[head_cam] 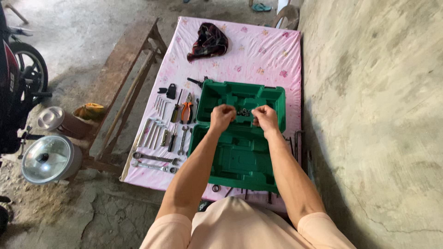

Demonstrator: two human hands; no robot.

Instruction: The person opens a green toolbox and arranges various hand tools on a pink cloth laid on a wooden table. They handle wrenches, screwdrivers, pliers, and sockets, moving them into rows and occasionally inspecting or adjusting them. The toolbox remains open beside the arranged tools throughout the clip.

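Observation:
An open green plastic tool case (240,159) lies on a pink flowered cloth (258,53). My left hand (222,116) and my right hand (265,116) are both closed above the case's hinge line. Between them they hold a small dark metal part (243,112), one hand at each end. Left of the case lie orange-handled pliers (186,112), screwdrivers and several wrenches (154,158) in rows.
A dark checked rag (208,41) lies at the cloth's far end. A wooden bench (121,78) stands to the left, with a metal pot lid (48,158), a motorbike wheel (30,67) and a headlamp beyond. A rough concrete wall (374,115) runs along the right.

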